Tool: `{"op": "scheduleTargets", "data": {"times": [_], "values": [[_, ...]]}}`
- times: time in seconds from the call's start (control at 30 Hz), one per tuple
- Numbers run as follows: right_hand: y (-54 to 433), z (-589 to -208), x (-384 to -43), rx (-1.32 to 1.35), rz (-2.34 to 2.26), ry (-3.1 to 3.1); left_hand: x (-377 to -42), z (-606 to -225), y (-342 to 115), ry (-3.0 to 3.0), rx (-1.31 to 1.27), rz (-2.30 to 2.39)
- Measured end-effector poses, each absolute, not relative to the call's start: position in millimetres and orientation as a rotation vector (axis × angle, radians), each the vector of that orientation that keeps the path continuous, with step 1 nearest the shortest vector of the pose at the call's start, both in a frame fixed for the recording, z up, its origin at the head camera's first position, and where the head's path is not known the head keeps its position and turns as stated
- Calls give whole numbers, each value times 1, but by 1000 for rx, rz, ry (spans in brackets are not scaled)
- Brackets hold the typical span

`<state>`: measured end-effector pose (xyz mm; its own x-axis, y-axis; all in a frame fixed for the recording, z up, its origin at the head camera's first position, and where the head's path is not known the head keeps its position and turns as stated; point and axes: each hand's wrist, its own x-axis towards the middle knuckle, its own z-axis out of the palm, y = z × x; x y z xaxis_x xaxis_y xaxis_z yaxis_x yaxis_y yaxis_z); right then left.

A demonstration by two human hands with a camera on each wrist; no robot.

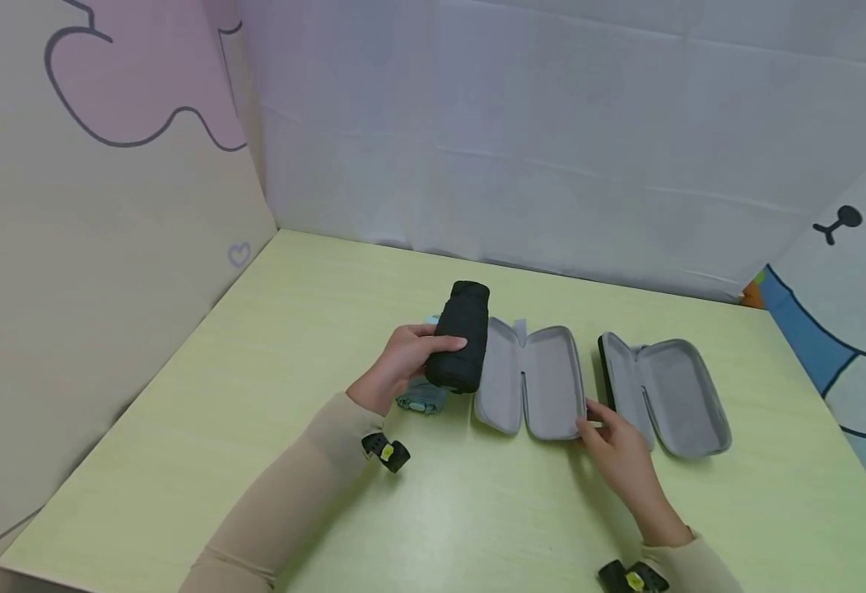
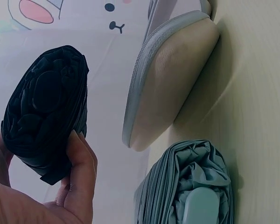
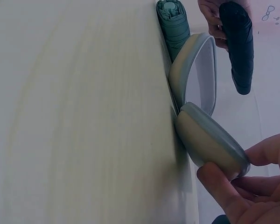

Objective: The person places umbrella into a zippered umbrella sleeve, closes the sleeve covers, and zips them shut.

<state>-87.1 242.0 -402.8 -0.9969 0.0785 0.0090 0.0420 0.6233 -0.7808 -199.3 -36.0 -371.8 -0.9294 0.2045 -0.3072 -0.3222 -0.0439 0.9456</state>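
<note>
Both hands are engaged: the left hand point(image 1: 406, 359) curls thumb and fingers round a black, rolled cloth bundle point(image 1: 467, 319), and the right hand point(image 1: 618, 457) pinches the four o'clock edge of an open, grey-lined hinged case with a tan shell point(image 1: 554, 383). Held above the pale yellow-green table point(image 1: 144, 494), the black bundle leans toward one o'clock, with the case at its four o'clock. At its seven o'clock lies a teal pleated cloth bundle point(image 1: 421, 397), and a second open grey-lined case point(image 1: 677, 395) sits at the first case's three o'clock.

The step in hand seems to be bringing bundle and case together; the next move calls for steadying the spread halves and lining the bundle up with one.

Its dark cloth is tightly wound and creased, with a smooth oval end; probably a compact umbrella, though the dim wrist view leaves that uncertain.
</note>
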Motion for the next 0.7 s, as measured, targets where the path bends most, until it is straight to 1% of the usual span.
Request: {"op": "scheduleTargets", "data": {"times": [0.7], "values": [[242, -404, -87, -137, 1359, -2795, -199, -370, -24, 1846, -100, 2040]]}}
